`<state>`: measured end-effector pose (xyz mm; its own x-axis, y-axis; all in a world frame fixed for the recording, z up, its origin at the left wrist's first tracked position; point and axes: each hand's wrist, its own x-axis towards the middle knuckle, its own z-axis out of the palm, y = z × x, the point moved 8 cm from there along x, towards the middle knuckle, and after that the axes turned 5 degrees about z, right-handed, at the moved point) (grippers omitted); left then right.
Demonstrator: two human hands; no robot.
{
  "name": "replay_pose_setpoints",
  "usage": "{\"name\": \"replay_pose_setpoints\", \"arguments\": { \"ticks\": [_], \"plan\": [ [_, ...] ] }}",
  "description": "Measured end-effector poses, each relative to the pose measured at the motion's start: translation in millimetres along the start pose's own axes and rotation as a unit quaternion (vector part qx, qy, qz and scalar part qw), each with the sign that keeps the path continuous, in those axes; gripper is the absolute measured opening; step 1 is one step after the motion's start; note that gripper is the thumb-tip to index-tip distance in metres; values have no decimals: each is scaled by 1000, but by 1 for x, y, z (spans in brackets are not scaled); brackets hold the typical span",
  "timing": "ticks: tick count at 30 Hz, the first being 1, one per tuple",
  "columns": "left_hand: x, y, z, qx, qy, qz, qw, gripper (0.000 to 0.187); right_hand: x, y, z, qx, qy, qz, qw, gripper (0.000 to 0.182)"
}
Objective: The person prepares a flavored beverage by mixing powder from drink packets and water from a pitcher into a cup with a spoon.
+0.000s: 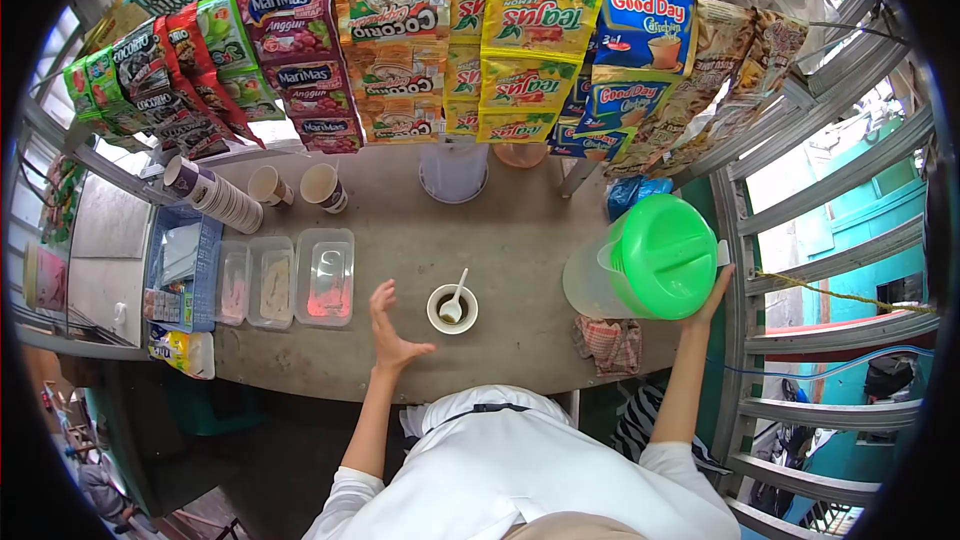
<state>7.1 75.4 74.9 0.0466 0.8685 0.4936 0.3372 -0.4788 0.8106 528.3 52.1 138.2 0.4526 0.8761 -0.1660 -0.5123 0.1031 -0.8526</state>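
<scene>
A paper cup (pixel 436 312) stands upright on the counter in front of me, with dark contents at the bottom and a white plastic spoon (pixel 453 307) leaning in it. My left hand (pixel 391 332) is just left of the cup, fingers and thumb spread apart, touching nothing. At the right, a clear plastic pitcher (pixel 590 275) with a green lid (pixel 665 250) has its handle side toward the window bars. My right hand (pixel 712 298) grips the pitcher by its handle; the fingers are partly hidden behind the lid. Beneath the pitcher's near side lies a crumpled patterned cloth (pixel 612 345).
Drink sachet strips (pixel 540 50) hang across the far side. Stacked paper cups (pixel 215 195), plastic containers (pixel 325 280) and a blue basket (pixel 205 270) stand at the left. A white tub (pixel 453 180) sits at the back. Metal bars (pixel 830 330) bound the right side.
</scene>
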Motion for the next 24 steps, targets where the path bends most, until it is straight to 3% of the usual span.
{"name": "replay_pose_setpoints", "arguments": {
  "ticks": [3, 6, 10, 15, 24],
  "plan": [
    [-23, -19, 28, -4, -90, -67, 994, 115, 8, -18, 66, 18, -114, -19, 993, 64],
    [-35, -21, 56, 19, -129, -96, 987, 107, 16, -9, 45, -34, -140, 21, 989, 67],
    [-30, -29, 84, -20, -100, -110, 989, 90, 15, -8, 57, -30, -170, 13, 985, 65],
    [-25, -27, 106, -20, -98, -74, 992, 87, 8, -1, 69, -3, -156, 37, 987, 62],
    [-29, -21, 86, -12, -54, -61, 997, 87, -13, 1, 114, -91, -179, 3, 980, 63]
  ]
}}
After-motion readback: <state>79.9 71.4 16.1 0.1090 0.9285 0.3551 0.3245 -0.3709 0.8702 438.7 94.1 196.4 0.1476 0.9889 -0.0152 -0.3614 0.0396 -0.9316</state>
